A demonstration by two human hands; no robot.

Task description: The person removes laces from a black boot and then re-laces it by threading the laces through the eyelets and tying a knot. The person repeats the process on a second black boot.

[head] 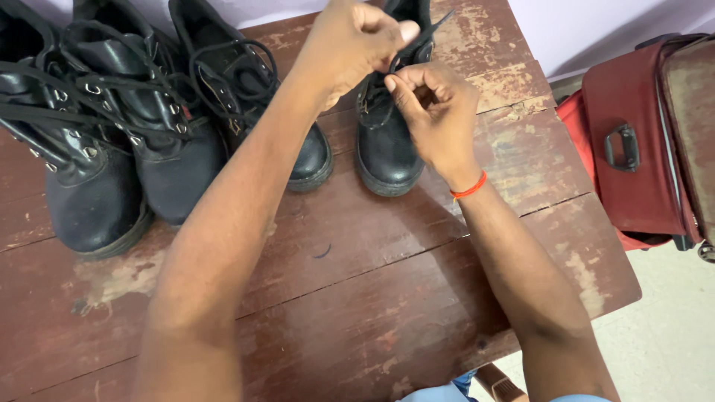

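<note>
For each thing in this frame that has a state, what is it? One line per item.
Right-most boot: upright on the table, being laced, lace end pinched.
Left hand: fingers shut on the black lace.
Right hand: fingers curled at the boot's eyelets; grip unclear.
Three other boots: upright, laces loose and untied.
Table: paint worn and scratched.
Red suitcase: closed, beside the table.

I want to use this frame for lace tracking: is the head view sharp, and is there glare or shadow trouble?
Head view: even, soft light; hands sharp, left hand, right hand. The lace between them is thin, dark against the black boot. Mild sheen on boot toes, no hard glare. Soft shadows on the table under the arms.
</note>
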